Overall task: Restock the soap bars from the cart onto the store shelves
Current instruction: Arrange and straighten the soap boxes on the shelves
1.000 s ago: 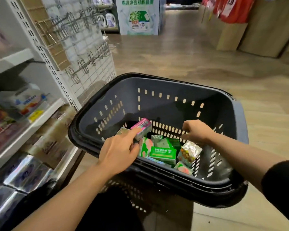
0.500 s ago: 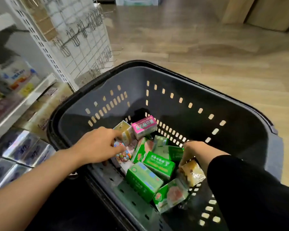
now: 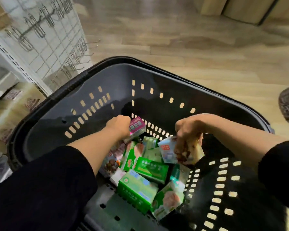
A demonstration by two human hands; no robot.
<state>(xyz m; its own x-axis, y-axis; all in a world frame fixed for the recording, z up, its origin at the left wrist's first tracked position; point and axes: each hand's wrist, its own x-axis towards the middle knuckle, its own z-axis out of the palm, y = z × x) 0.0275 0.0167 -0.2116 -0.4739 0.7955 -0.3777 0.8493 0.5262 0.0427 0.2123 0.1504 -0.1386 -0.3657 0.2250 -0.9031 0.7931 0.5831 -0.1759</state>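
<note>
Both hands have risen from the pile since half a second ago, each now gripping a packet. Nearest the camera inside the dark grey slotted plastic basket [image 3: 45, 130], green cardboard soap boxes [image 3: 137, 190] lie jumbled on its floor; their print is too blurred to read. Above the pile at the basket's right side, the right hand [image 3: 188, 129] curls round a pale crinkled foil-wrapped soap bar [image 3: 170, 152], lifted clear of the heap. Towards the basket's middle, the left hand [image 3: 118, 125] clamps a pink-and-white soap box [image 3: 137, 127], its fingers hidden behind the box. Black sleeves cover both forearms. Beyond the basket's far-left rim stands a white wire grid rack with metal hooks [image 3: 45, 34], motion-blurred.
</note>
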